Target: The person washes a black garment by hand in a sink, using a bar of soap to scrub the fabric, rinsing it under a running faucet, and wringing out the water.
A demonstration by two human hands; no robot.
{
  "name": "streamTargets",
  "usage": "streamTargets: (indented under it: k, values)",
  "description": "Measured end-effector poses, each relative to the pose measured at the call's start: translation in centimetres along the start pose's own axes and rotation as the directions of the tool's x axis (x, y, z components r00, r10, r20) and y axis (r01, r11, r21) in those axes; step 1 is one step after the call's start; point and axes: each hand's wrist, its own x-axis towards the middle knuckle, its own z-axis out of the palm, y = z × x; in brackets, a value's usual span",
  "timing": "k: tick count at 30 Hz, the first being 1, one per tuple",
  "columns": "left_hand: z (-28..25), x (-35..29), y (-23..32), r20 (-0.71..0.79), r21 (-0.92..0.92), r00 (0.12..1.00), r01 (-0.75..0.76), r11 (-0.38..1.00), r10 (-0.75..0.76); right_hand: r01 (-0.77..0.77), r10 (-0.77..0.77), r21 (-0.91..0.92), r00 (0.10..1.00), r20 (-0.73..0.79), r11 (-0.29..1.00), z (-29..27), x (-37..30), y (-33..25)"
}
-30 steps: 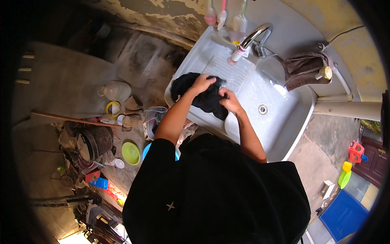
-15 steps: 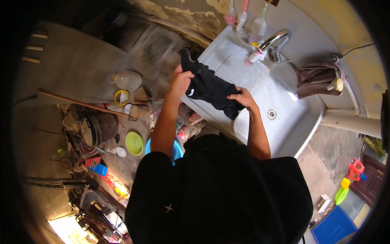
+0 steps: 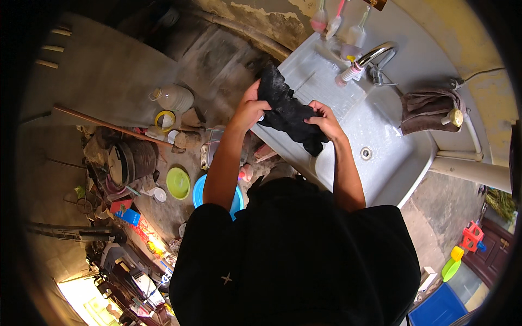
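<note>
A black cloth garment [image 3: 288, 111] is stretched between my two hands, bunched and creased, over the left edge of the white sink [image 3: 375, 179]. My left hand [image 3: 252, 110] grips its left end, thumb on top, with a small white patch showing by the thumb. My right hand [image 3: 325, 122] pinches the right part, and a dark end hangs below those fingers. Right of the cloth lies the sink's ribbed washboard [image 3: 331, 95]. The chrome tap [image 3: 375, 54] curves over it from the back. What kind of garment it is, I cannot tell.
A brown towel [image 3: 429, 108] hangs at the sink's right rim. Brushes [image 3: 353, 38] stand at the back. On the floor to the left are a blue basin [image 3: 199, 190], a green basin [image 3: 178, 183], a plastic jug [image 3: 173, 98] and a long wooden stick [image 3: 109, 126].
The garment has been drawn closer together and its left end has shifted right. My left hand has moved right, nearer to my right hand. Both hands keep their grip.
</note>
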Motion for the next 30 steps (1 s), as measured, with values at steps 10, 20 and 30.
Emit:
streamTargets:
  k: [10, 20, 30]
  values:
    - [0.2, 1.1, -1.7, 0.155, -0.294, 0.986, 0.1, 0.951, -0.056, -0.021, 0.022, -0.019, 0.998, 0.065, 1.0, 3.9, -1.1, -3.9]
    - [1.5, 1.6, -2.8, -0.296, -0.121, 0.955, -0.052, 0.991, 0.014, 0.013, 0.05, 0.31, 0.98, -0.195, 0.951, 1.8, -0.4, -1.5]
    - [9.9, 3.2, -9.8, -0.395, 0.617, 0.864, -0.001, 0.787, 0.311, 0.199, 0.05, 0.262, 0.699, -0.713, 0.944, 3.1, 5.2, -0.4]
